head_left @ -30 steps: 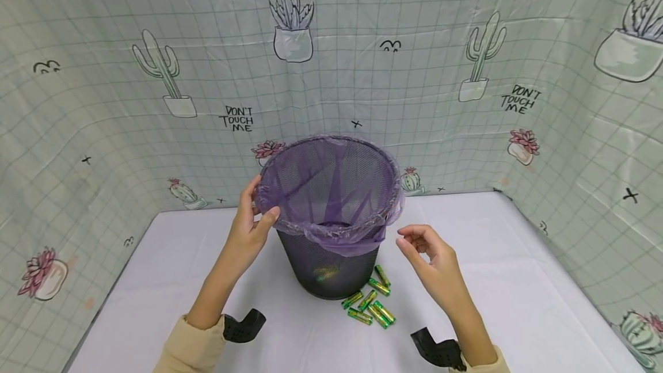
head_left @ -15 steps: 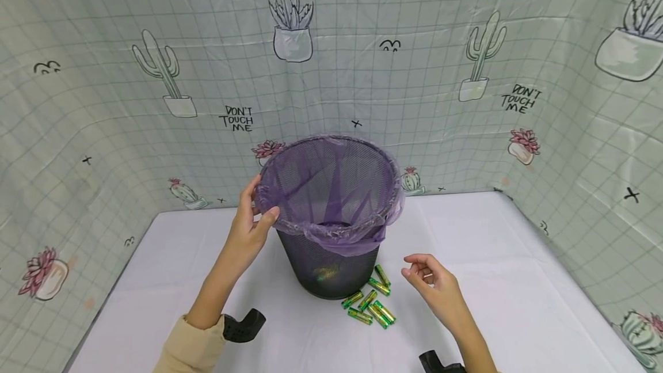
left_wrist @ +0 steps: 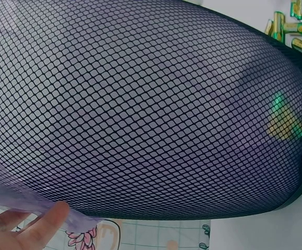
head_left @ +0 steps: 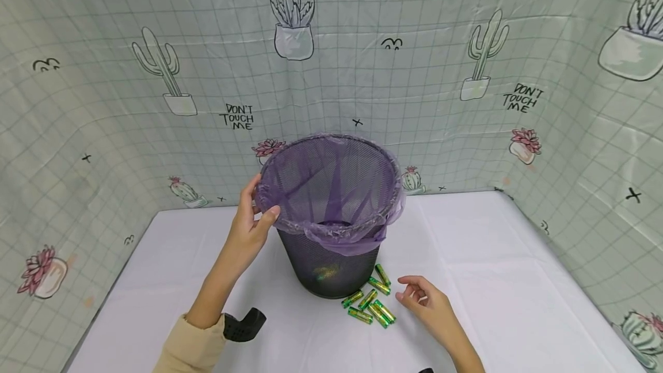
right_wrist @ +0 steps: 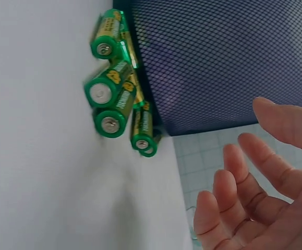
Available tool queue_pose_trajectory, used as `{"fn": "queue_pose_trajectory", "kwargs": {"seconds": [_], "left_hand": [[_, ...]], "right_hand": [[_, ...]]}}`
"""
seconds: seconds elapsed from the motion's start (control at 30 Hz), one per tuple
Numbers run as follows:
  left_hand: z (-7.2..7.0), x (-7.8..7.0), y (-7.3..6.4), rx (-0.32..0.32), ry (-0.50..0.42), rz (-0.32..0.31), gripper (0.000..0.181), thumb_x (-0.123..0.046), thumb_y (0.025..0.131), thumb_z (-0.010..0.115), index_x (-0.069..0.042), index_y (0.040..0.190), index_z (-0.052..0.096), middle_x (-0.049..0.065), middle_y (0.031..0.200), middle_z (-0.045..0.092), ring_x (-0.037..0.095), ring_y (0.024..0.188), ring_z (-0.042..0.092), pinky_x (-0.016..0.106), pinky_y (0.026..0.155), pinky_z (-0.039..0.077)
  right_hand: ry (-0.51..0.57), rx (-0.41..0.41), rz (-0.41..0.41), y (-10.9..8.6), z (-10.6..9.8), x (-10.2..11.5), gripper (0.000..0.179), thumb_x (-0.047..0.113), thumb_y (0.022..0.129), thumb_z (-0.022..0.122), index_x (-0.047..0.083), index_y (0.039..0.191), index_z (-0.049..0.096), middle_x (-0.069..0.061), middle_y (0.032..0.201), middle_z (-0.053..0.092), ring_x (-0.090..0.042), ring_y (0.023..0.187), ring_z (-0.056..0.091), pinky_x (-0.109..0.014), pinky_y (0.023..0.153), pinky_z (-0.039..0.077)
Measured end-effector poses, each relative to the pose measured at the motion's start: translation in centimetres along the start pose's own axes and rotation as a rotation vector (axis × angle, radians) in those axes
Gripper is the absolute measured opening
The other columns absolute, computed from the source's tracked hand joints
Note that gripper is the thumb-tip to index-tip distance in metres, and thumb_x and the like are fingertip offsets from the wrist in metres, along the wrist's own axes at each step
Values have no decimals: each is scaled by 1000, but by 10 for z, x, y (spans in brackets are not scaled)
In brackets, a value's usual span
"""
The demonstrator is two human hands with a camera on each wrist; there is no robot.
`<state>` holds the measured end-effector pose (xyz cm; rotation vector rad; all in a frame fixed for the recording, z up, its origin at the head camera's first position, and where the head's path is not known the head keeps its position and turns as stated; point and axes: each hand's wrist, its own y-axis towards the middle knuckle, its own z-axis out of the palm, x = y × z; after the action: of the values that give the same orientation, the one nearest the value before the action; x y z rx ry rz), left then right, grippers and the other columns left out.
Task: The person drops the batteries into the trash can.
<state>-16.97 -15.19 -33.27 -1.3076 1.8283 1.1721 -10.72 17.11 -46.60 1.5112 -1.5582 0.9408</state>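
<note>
A black mesh wastebasket point(head_left: 297, 258) stands upright on the table, lined with a thin purple bag point(head_left: 347, 245) folded over its rim. My left hand point(head_left: 251, 224) grips that rim at the left, thumb over the bag and fingers outside. Several green and gold batteries point(head_left: 368, 300) lie loose beside the basket's base at the right front; the right wrist view shows these batteries point(right_wrist: 114, 94) close up. Just right of them hovers my right hand point(head_left: 430, 307), fingers loosely bent and holding nothing. Through the mesh in the left wrist view, a blurred green and yellow shape point(left_wrist: 282, 122) shows inside the basket.
A white cloth covers the table point(head_left: 497, 281). Behind and on both sides hangs a grid-patterned curtain point(head_left: 342, 85) printed with cacti and words, close behind the wastebasket.
My right hand has come down from beside the basket's rim to just right of the batteries. The left hand, basket and batteries have stayed in place.
</note>
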Motion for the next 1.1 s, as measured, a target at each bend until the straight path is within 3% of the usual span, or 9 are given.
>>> {"fn": "queue_pose_trajectory", "kwargs": {"seconds": [0.27, 0.5, 1.1], "left_hand": [[0, -1, -1, 5, 2, 4, 69, -21, 93, 46, -7, 149, 7, 23, 137, 30, 39, 117, 42, 49, 89, 42], [0, 0, 0, 3, 3, -11, 70, -21, 92, 47, -8, 149, 7, 23, 139, 29, 39, 117, 43, 49, 89, 42], [-1, -1, 0, 6, -2, -19, 70, -21, 93, 47, -9, 149, 7, 22, 140, 28, 38, 119, 42, 49, 90, 41]], "right_hand": [[14, 37, 9, 3, 5, -7, 31, 17, 80, 70, 5, 108, 64, 0, 81, 55, -3, 69, 48, -19, 62, 42], [-13, 77, 65, 8, 10, -14, 32, 17, 81, 69, 4, 110, 63, -1, 84, 57, -5, 72, 49, -20, 64, 43], [-69, 58, 105, 18, 19, -25, 24, 11, 81, 68, 2, 103, 65, -1, 77, 56, -7, 68, 46, -20, 62, 40]]}}
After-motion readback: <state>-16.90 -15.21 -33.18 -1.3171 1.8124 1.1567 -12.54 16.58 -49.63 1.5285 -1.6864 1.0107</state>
